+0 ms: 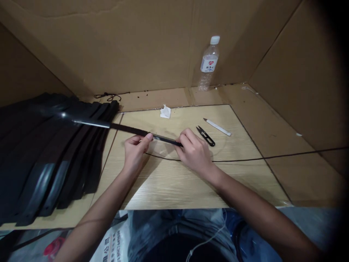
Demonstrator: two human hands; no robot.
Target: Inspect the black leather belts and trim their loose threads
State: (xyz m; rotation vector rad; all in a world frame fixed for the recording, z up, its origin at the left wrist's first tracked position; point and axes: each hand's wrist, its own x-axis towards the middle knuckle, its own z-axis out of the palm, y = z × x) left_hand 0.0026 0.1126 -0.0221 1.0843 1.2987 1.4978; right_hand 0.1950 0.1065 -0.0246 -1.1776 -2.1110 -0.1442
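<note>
A long, narrow black strip (128,128) with a shiny section slants across the middle of the table. My left hand (135,152) pinches it near the middle, thumb on top. Around its right end, the fingers of my right hand (195,152) are closed. A thin black cord (240,160) runs from near my left hand, behind my right wrist, to the right edge of view. The strip's far left end is blurred over a pile of curved black strips (62,171). Just beyond my right hand lie black thread snips (206,137) and a white pencil-like stick (218,127).
Cardboard walls (136,47) enclose the table (163,189) at the back and sides. A clear plastic bottle (209,63) stands at the back, and a scrap of white paper (165,111) lies nearer. Black cord bits (110,96) rest at the back left.
</note>
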